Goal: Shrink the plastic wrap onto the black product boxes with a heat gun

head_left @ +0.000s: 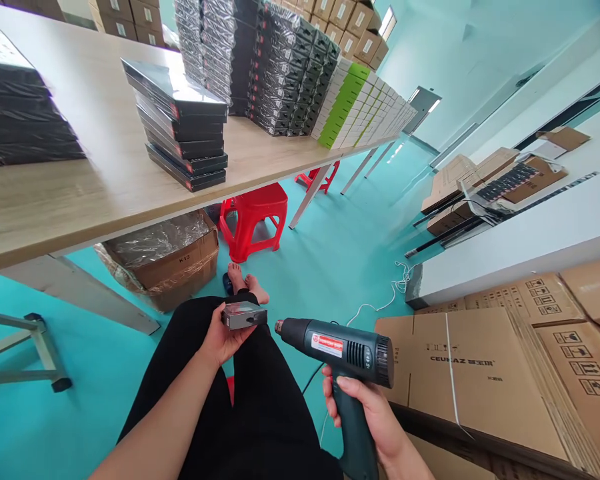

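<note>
The person over here wears plain black trousers [265, 400], matte and soft-looking, with both legs the same even black from lap to shin. Near the lap the cloth is so uniformly dark that I can't tell where the trousers might meet any top. Below the 2 trouser legs show 2 bare feet [259, 291], toes uncovered. Up top, the left forearm [173, 403] is bare, long and slim, smoothly narrowing to the wrist; the right forearm [405, 453] is bare too, though I only get a short stretch of it. The 2 hands, left [223, 345] and right [373, 408], are ungloved, with slender fingers and smooth wrists.
</note>
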{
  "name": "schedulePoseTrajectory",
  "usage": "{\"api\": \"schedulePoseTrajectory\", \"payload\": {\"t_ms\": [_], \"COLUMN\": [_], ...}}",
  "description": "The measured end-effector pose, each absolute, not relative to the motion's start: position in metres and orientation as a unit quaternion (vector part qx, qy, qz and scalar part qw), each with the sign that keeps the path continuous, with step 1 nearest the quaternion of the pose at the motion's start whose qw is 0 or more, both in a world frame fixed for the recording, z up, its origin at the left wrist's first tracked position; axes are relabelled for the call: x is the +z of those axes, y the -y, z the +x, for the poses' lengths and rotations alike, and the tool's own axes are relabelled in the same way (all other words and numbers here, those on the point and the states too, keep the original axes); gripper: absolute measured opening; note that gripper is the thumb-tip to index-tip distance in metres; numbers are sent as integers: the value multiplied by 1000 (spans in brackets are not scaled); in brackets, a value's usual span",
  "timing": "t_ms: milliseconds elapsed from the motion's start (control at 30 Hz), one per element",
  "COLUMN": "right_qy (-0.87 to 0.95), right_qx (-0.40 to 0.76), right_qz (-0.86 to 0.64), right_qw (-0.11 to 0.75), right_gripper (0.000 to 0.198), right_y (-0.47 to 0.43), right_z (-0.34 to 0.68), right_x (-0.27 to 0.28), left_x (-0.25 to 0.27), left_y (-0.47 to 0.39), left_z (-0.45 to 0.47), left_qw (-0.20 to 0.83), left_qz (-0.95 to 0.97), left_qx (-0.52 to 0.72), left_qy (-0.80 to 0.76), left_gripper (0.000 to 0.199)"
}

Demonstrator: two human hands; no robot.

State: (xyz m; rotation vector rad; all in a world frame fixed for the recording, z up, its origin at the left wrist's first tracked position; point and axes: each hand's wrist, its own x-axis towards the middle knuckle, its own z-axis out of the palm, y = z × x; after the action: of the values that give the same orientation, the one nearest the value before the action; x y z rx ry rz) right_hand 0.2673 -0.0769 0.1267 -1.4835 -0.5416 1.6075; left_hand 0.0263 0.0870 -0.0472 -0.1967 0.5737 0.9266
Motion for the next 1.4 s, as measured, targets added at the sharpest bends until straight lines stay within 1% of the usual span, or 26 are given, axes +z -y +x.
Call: {"api": "schedulePoseTrajectory", "payload": {"t_ms": [200,467,600,700,833,933,1000,1200,1400], "right_qy": [219,224,209,206,200,190,182,125,135], "right_qx": [664,653,642,645,658,668,670,676,663], "right_qz": [-559,-568,-571,-568,-572,-569,-562,-515,-513], "right_qw": [447,448,466,467,447,441,449,511,528], "right_gripper": [27,27,28,28,28,28,29,29,29], "right_y": [74,60,63,71,83,87,88,75,65], "right_z": [264,257,266,275,282,282,279,257,238], "right_x": [124,123,121,121,122,120,118,108,105], "left_x": [-46,-44,-45,-47,-52,-56,-59,-63,-60], "left_y": [-86,-84,-84,-85,-88,-90,-91,-92,-91], "left_z": [27,26,27,29,32,31,29,28,28], "left_qw": [850,841,840,824,784,781,785,794,793], "left_qz": [-85,-75,-62,-63,-91,-98,-92,-79,-79], "left_qx": [439,441,437,459,491,494,493,488,491], "left_qy": [-278,-304,-315,-326,-370,-370,-365,-355,-353], "left_gripper": [48,48,40,34,40,41,39,37,39]}}
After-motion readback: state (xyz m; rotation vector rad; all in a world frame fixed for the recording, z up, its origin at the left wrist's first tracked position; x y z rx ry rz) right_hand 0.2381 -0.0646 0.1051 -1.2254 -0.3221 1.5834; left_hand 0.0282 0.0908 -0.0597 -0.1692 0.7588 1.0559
